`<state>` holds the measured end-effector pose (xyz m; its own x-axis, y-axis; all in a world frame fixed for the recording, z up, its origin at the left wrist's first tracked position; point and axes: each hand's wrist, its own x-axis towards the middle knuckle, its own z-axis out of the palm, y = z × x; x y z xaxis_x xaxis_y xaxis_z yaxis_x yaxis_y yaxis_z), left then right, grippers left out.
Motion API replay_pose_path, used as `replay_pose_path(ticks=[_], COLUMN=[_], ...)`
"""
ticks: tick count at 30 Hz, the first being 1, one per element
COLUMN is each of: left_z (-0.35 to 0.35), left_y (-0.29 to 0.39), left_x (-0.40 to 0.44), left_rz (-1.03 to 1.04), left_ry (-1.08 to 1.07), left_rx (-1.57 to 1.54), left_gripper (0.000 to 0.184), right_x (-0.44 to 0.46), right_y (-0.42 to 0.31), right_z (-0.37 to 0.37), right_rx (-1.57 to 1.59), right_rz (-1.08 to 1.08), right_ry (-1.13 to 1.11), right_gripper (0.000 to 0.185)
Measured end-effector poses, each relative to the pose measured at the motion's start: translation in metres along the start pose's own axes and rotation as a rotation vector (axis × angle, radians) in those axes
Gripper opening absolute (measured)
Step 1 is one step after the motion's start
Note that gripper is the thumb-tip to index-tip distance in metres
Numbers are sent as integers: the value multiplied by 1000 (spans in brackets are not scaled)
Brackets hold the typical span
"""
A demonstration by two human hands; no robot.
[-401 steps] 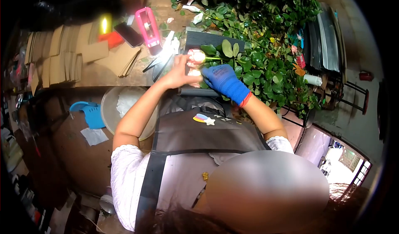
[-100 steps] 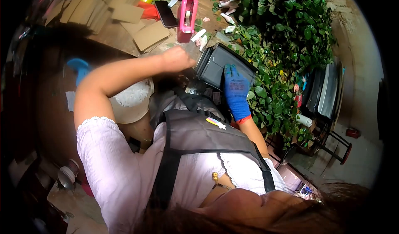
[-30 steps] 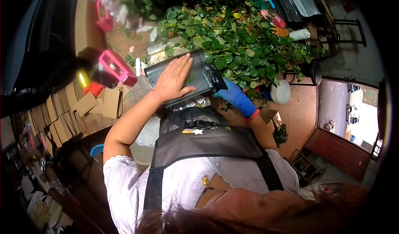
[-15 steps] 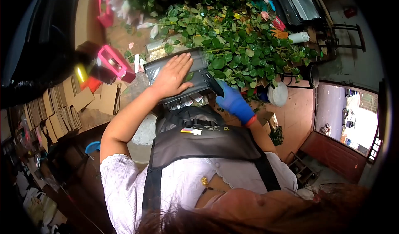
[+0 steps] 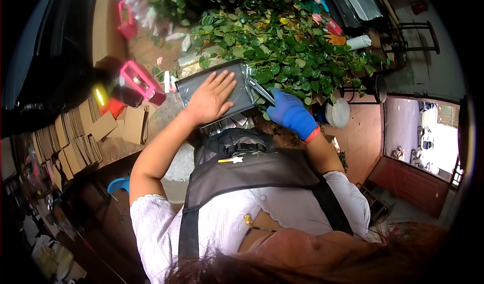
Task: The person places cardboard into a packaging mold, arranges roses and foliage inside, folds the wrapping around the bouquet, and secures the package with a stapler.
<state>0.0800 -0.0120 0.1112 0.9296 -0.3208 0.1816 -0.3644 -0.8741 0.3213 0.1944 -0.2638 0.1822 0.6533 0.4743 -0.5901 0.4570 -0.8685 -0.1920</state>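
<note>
dark-coloured, the tool (image 5: 261,90) sits in the gloved right hand (image 5: 292,115), its fingers closed round the rear end. it has rolled over since half a second ago: two long, narrow parts now show side by side, where one black flank showed earlier, though whether it is a cutter, a stapler or something else i cannot tell. its front end points up and left at the right edge of the pack (image 5: 244,92), very near it; i cannot say whether they touch. the bare left hand (image 5: 210,99) grips nothing. it presses palm down on the pack, fingers spread a little, thumb out to the side, much where it was a moment ago, so the change is nearly all in the right hand, and the pack looks steadied while the tool works about its edge, as i judge it. the pack lies flat at the near edge of the table (image 5: 120,147), dark grey under shiny clear film, with creased film at its right end. printed papers (image 5: 237,120) stick out just below it, above the apron (image 5: 247,172). leafy stems (image 5: 297,62) heap up beyond and to the right, and leftward stand a pink dispenser (image 5: 157,99) and card pieces (image 5: 136,125).
</note>
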Motion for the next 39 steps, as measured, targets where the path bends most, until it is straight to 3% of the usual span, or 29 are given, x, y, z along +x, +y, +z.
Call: replay_pose_path(ticks=[2, 5, 8, 11, 18, 21, 23, 25, 27, 29, 30, 31, 33, 36, 37, 39], left_z=[0, -1, 0, -1, 1, 13, 11, 5, 5, 24, -19, -25, -17, 5, 7, 14], left_y=[1, 1, 1, 1, 3, 15, 38, 73, 97, 88, 100, 93, 75, 46, 34, 29], left_x=[0, 2, 2, 2, 2, -3, -13, -20, -23, -42, -30, -38, -68, -122, -131, -150], left_rz=[-6, -4, 2, 7, 12, -87, -203, -500, -473, -543, -671, -808, -775, -982, -872, -1093], left_ry=[-4, -13, 3, -15, 5, 73, 118, 264, 565, 666, 891, 973, 1134, 806, 706, 233], left_rx=[-6, -4, -5, 1, 26, -57, -325, -1052, -1492, -1729, -1797, -1641, -1582, -665, -328, -176], left_gripper=[63, 63, 62, 61, 60, 59, 57, 62, 76, 63, 46, 37, 40, 75, 80, 84], right_x=[-2, 6, 12, 15, 23, 14, -6, -23, -37, -25, -12, 1, 22, 57, 55, 51], right_y=[2, 2, 19, 13, 14, 23, 8, -17, -54, -74, -80, -80, -70, -13, 1, 15], right_z=[2, -3, 12, 4, 11, -2, -12, -18, -11, 6, 9, 22, 34, 54, 54, 52], right_rx=[-64, -87, -50, 100, -12, 33, 115, 299, 565, 840, 859, 941, 958, 888, 857, 775], right_rz=[49, -65, -210, -207, -110, -176, -163, -233, -641, -759, -821, -728, -624, -455, -443, -309], right_ry=[14, -43, 115, 57, 99, 126, 237, 353, 383, 102, 108, 112, 288, 418, 465, 522], right_gripper=[66, 68, 66, 66, 61, 60, 66, 70, 67, 60, 56, 56, 57, 57, 57, 60])
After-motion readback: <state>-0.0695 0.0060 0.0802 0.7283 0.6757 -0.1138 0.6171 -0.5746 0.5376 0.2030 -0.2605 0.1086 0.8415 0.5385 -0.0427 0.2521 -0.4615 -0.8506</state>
